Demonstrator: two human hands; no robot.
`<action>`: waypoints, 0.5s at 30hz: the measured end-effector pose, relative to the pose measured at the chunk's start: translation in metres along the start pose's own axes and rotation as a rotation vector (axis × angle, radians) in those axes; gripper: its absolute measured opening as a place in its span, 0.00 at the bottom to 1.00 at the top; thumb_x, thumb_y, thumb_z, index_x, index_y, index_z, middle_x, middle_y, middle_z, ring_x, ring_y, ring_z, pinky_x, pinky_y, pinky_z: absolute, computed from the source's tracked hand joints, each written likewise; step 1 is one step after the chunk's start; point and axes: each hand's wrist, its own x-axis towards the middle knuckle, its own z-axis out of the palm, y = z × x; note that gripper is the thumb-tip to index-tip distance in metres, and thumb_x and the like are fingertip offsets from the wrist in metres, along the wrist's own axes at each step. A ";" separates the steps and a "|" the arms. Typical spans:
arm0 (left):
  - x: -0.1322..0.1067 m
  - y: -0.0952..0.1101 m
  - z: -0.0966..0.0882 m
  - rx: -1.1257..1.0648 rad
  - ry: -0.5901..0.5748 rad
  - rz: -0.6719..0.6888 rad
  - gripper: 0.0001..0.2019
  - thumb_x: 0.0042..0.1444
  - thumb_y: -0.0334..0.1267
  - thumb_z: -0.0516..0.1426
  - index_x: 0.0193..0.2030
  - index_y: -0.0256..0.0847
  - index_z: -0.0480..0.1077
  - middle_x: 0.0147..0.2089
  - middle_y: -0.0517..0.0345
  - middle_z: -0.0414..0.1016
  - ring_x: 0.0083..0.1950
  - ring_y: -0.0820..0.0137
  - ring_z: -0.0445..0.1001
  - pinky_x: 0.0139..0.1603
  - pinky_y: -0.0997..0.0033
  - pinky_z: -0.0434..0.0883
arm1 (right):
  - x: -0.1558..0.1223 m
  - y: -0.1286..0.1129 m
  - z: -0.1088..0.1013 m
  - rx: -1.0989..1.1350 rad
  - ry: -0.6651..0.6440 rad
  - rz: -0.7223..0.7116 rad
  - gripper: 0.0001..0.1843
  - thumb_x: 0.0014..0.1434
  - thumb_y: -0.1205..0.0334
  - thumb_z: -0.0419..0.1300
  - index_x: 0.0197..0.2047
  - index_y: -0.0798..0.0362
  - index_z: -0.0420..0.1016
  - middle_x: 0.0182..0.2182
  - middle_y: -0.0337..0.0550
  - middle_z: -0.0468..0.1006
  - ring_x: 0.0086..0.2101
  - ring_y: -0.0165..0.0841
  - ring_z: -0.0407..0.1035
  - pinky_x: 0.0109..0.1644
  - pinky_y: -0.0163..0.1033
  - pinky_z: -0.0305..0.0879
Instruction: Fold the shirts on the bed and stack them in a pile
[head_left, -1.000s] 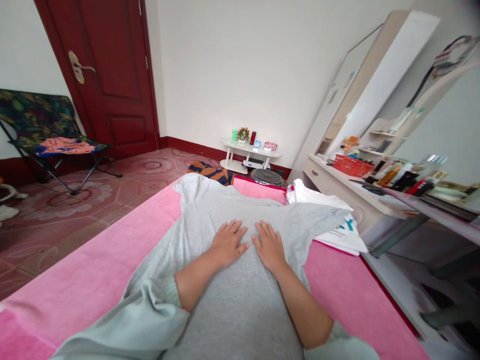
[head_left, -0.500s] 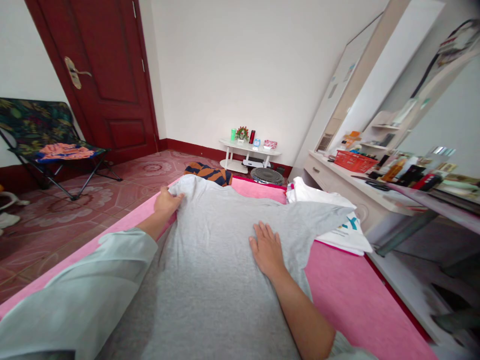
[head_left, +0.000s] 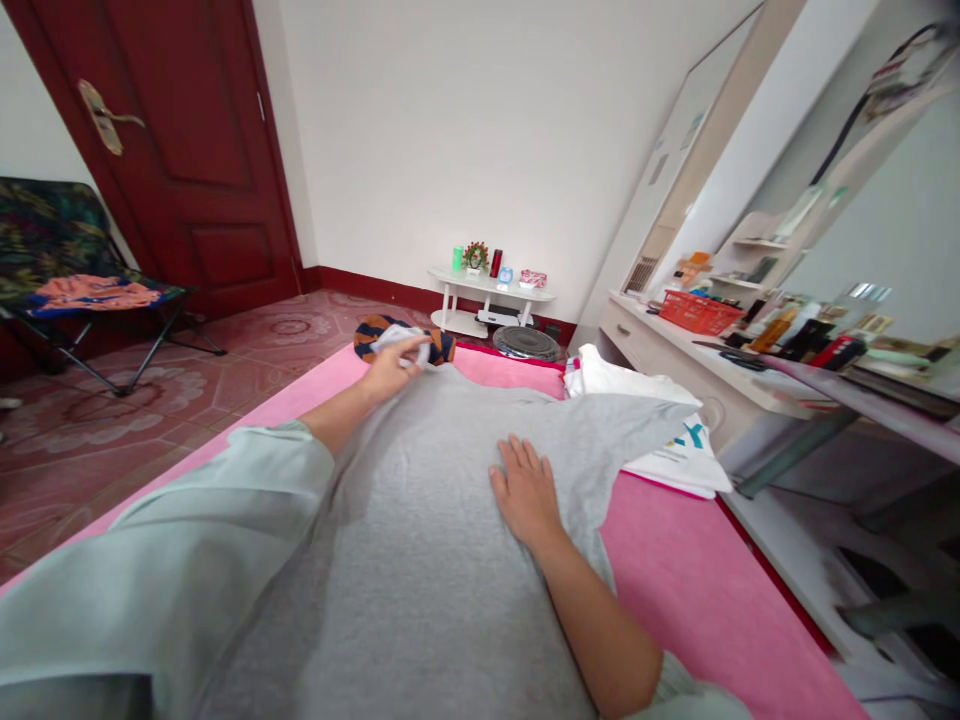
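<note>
A grey T-shirt [head_left: 442, 520] lies spread over a pink-covered surface [head_left: 667, 570]. At its far left corner, my left hand [head_left: 391, 370] grips the sleeve, its fingers closed on the cloth and lifting it a little. My right hand [head_left: 527, 495] rests flat on the upper right of the shirt, fingers spread. The shirt's right sleeve [head_left: 652, 420] reaches over a stack of white folded clothes [head_left: 686, 465] with teal lettering. Behind my left hand, an orange and dark striped cloth [head_left: 442, 345] sits at the far edge.
A dressing table with a red basket [head_left: 699, 312] and several bottles stands on the right. By the far wall is a low white table [head_left: 465, 322]. A folding chair [head_left: 82, 260] holding an orange garment [head_left: 97, 293] stands left, near a dark red door [head_left: 187, 130].
My left hand has moved right and slightly away from me, drawing the shirt's left sleeve inward with it. My right hand stays flat on the shirt. The view has shifted slightly.
</note>
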 end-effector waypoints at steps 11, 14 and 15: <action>-0.143 -0.005 -0.075 0.275 -0.460 0.136 0.15 0.49 0.44 0.57 0.42 0.39 0.71 0.39 0.55 0.75 0.36 0.68 0.72 0.37 0.71 0.66 | -0.001 0.001 0.001 -0.014 0.027 -0.025 0.27 0.64 0.54 0.44 0.63 0.52 0.58 0.65 0.48 0.55 0.63 0.43 0.46 0.63 0.52 0.41; -0.189 -0.006 -0.113 0.426 -0.528 -0.005 0.17 0.48 0.52 0.57 0.37 0.42 0.70 0.30 0.61 0.73 0.31 0.69 0.70 0.31 0.73 0.61 | -0.002 0.000 0.002 -0.023 0.042 -0.036 0.26 0.64 0.55 0.44 0.62 0.54 0.60 0.64 0.50 0.57 0.62 0.44 0.47 0.62 0.52 0.42; -0.204 -0.005 -0.123 0.471 -0.550 -0.056 0.18 0.47 0.55 0.57 0.37 0.43 0.70 0.28 0.61 0.72 0.29 0.69 0.70 0.30 0.73 0.60 | -0.002 -0.001 0.001 -0.025 0.043 -0.039 0.25 0.64 0.55 0.44 0.62 0.54 0.60 0.63 0.50 0.57 0.62 0.44 0.48 0.62 0.51 0.42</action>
